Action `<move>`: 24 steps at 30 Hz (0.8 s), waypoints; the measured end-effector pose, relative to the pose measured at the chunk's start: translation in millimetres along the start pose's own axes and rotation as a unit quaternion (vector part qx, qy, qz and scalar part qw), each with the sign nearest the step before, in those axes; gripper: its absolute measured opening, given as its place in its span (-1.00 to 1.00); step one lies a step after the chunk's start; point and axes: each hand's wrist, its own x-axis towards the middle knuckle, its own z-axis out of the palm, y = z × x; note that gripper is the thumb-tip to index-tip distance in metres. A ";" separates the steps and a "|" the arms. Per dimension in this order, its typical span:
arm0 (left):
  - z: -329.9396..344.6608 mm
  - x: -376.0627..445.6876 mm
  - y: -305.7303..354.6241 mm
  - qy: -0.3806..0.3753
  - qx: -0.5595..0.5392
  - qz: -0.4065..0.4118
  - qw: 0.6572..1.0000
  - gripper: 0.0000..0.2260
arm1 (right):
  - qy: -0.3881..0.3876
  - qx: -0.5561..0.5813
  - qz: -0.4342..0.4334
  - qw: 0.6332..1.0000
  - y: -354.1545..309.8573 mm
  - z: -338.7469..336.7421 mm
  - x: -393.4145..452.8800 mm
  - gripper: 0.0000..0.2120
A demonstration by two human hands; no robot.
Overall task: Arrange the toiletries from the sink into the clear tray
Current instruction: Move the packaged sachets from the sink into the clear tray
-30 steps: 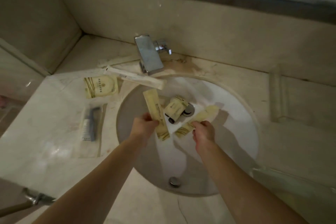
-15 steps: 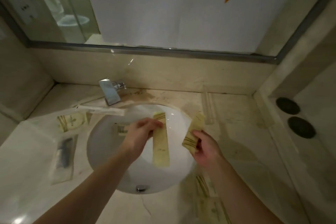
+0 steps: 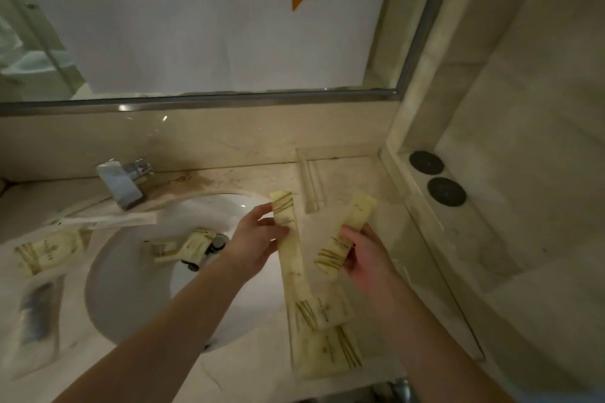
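- A long pale-yellow sachet [image 3: 292, 249] with dark stripes at both ends is pinched in the left hand [image 3: 258, 244], hanging nearly upright.
- A shorter striped sachet [image 3: 343, 235], tilted, is held in the right hand [image 3: 366, 263].
- The clear tray [image 3: 309, 185] lies on the bench beyond both hands; two flat striped packets [image 3: 327, 347] lie below them.
- More packets [image 3: 183, 245] lie in the sink [image 3: 131, 288], left of the left hand.

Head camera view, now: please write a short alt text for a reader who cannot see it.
Two bare hands each hold a long yellow sachet above a marble counter: the left hand and the right hand, near a clear tray at the right. More packets lie in the white sink, below a chrome faucet and a mirror.
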 end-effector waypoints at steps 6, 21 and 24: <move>17.1 11.6 -15.4 0.065 -0.077 -0.061 0.993 -0.88 | 0.059 0.049 0.019 0.997 -1.9 -28.0 -3.6 -0.91; -13.3 22.7 -40.7 0.150 -0.072 -0.041 0.985 -0.71 | 0.177 0.040 0.078 0.980 39.7 -81.9 -2.1 -0.79; -17.4 19.7 -41.3 0.142 -0.061 -0.055 0.986 -0.76 | 0.177 0.035 0.114 0.977 50.6 -76.3 -2.1 -0.79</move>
